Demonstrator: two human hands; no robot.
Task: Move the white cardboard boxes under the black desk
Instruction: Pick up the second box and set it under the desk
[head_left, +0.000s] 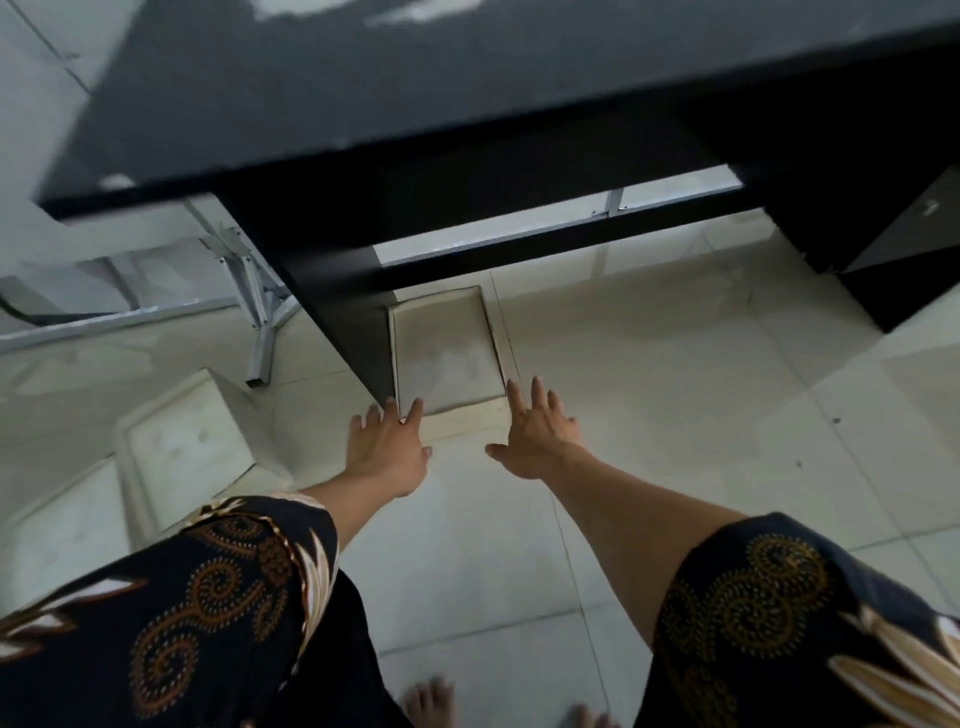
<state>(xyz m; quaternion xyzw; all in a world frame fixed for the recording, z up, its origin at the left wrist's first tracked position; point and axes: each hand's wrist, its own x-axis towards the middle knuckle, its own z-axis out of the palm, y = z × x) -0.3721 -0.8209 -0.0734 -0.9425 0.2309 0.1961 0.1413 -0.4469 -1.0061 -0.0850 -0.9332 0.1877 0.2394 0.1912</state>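
Note:
A white cardboard box lies flat on the tiled floor, mostly under the black desk, against the desk's left side panel. My left hand hovers open at the box's near left corner, fingers spread. My right hand is open at the near right corner, fingertips at the box's edge. Neither hand grips it. A second white cardboard box lies on the floor to the left, outside the desk.
A metal folding frame stands left of the desk's side panel. The desk's drawer unit closes the right side of the opening, and a black crossbar runs along the back. My bare feet show at the bottom.

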